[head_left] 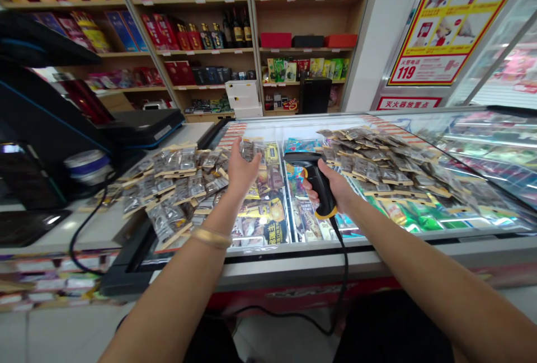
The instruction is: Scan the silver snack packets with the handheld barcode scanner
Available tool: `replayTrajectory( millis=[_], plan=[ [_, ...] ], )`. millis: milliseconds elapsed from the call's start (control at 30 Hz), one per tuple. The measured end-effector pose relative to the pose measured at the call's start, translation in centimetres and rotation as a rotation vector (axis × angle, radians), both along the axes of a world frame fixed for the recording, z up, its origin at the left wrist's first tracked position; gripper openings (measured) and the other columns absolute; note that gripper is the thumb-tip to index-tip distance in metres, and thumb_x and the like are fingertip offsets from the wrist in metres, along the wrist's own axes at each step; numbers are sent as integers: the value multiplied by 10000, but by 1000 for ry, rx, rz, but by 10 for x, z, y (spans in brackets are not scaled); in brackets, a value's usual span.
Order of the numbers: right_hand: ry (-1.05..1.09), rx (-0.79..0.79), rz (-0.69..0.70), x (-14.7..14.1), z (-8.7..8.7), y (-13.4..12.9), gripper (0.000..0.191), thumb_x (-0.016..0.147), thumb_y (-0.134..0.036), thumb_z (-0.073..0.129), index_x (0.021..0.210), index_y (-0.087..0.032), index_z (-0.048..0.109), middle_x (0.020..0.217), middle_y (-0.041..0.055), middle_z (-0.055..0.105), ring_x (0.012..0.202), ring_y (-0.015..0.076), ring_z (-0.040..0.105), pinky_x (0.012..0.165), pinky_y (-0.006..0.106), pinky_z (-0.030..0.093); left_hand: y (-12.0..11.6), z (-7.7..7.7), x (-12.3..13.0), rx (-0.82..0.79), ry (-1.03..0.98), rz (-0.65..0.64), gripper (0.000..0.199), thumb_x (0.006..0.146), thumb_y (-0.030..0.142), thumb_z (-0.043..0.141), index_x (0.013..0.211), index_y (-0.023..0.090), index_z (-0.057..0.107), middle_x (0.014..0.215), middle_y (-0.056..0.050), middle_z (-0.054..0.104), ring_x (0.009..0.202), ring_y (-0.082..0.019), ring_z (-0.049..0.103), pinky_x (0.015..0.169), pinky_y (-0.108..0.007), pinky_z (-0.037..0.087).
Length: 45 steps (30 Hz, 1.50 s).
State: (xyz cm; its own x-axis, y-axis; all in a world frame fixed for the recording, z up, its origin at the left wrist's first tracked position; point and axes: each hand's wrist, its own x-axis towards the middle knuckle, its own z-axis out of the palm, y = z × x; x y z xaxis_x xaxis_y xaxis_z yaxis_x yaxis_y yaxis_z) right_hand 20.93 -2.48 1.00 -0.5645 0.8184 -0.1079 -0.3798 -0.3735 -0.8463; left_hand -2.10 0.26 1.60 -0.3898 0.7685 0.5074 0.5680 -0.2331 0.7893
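Observation:
My left hand (243, 171), with a gold bangle (211, 237) on its wrist, is over the glass top of a chest freezer. Its thumb and fingers grip a small clear packet (250, 149) by the sides, partly hidden behind the hand. In my right hand (335, 187) is a black and yellow barcode scanner (315, 181), its head pointing left toward the packet. A cable hangs from the scanner's handle. Similar packets with tan card edges lie in a left pile (182, 181) and a larger right pile (377, 159).
Under the glass of the chest freezer (260, 250) are colourful frozen-food bags. A checkout screen (37, 105), a scale (145, 128) and a roll of tape (86, 166) stand on the left counter. Shelves (197, 0) with boxes and bottles line the back wall.

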Motion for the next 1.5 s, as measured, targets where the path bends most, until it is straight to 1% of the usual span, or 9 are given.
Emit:
replayTrajectory(
  millis=[200,367,467,567,800,967,1167,1333,1500],
  plan=[
    [92,-8,53,-48,9,4,462,897,-627,520,855,-169,571,611,-7,542,443,89,439,390,202,384,-20,45,-58,-217,482,262,595,849,309,586,1400,100,502,1372,-208,555,1285,-332,527,1105,-454,392],
    [109,-126,124,-91,-1,1,471,920,-627,475,930,-167,574,601,-16,519,442,92,442,394,195,380,-40,33,-75,-463,894,319,476,893,366,482,1283,138,628,1514,-192,441,1444,-404,308,1165,-604,208],
    [116,-171,148,-95,-7,-1,492,919,-638,468,951,-159,578,590,-20,513,436,92,442,391,191,375,-41,21,-78,-504,909,288,510,924,351,379,1340,143,588,1480,-174,498,1448,-380,311,1167,-605,192],
    [155,-177,125,-90,-8,0,514,928,-648,437,955,-156,581,592,-14,525,434,91,443,388,188,368,-36,16,-83,-428,849,274,497,907,355,389,1317,180,610,1466,-159,522,1440,-390,325,1155,-623,191],
    [156,-182,140,-88,-2,0,506,934,-647,419,956,-169,584,629,1,556,443,95,443,402,201,385,-35,21,-80,-217,714,238,476,898,363,421,1305,203,608,1440,-161,544,1438,-396,324,1159,-639,155],
    [180,-91,97,-59,11,0,506,947,-641,390,946,-171,578,610,-10,527,449,95,440,404,199,385,-32,34,-43,-117,670,157,473,917,339,403,1316,170,593,1403,-168,568,1378,-363,407,1142,-570,256],
    [87,101,-143,40,26,-11,483,872,-660,534,892,-179,576,640,-14,525,463,87,444,412,203,376,-11,29,46,-3,442,-147,391,904,307,467,1201,145,663,1243,-144,661,1192,-283,578,1087,-426,389],
    [4,188,-372,122,15,-27,472,829,-665,582,890,-197,579,651,-10,501,472,102,420,409,228,367,4,11,144,-106,212,-369,250,893,282,528,958,176,745,1023,-104,725,1016,-244,651,1005,-371,460],
    [11,181,-477,153,-5,-37,521,769,-702,616,932,-209,576,647,-8,493,471,113,418,402,235,371,7,-3,200,-229,249,-276,269,902,389,538,866,205,732,1016,-129,703,1084,-301,620,1013,-451,443]
  ],
)
